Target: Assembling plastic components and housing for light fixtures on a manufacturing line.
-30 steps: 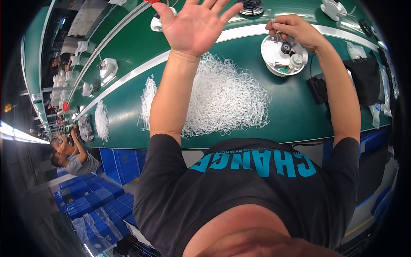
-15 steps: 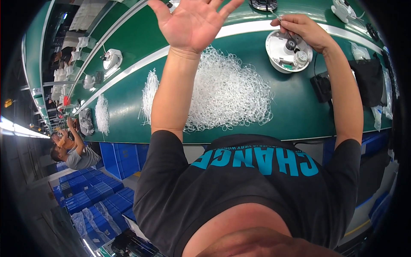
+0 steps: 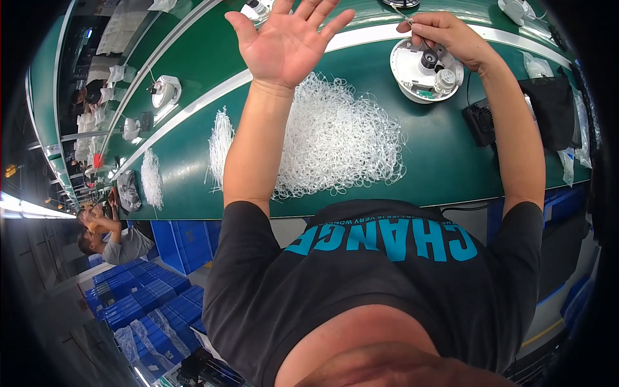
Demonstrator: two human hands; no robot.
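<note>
Green conveyor bench [image 3: 193, 138] on a factory line, blue crates [image 3: 138, 303] on the floor below it, other workers further down the line on the left.

Landmark = round white housing [image 3: 426, 69], open side up, sitting on the bench at upper right.

R hand [image 3: 445, 35]: fingers pinched shut on a thin pin or wire piece [image 3: 401, 14] just above the housing's far rim; too small to tell exactly what it is. Wrist hangs over the housing, which isn't being steadied by anything else. Inside it: dark round part, a white round part and a small green board.

L hand [image 3: 287, 42]: open, palm facing cam, fingers spread, grasping nothing. Raised well left of the housing, above the bench.

Outward from the housing:
- left/near side: big heap of thin white plastic loops [image 3: 338, 138], loose; smaller bundle [image 3: 221, 145] further left
- right: black boxy part [image 3: 480, 122] w/ cable, then black bag [image 3: 553, 113] and clear bags
- far side, across the white belt stripe: more white units [image 3: 165, 90] spaced along the line

Step, my read: fitting the small piece into the housing, R hand doing the work, L idle.

Next move prob needs: bring the pinched piece down into its seat near the dark part, slow and straight. L hand should come down and pin the housing rim so it doesn't slide on the smooth belt. Risk = dropping the piece into the heap, hard to find there.
</note>
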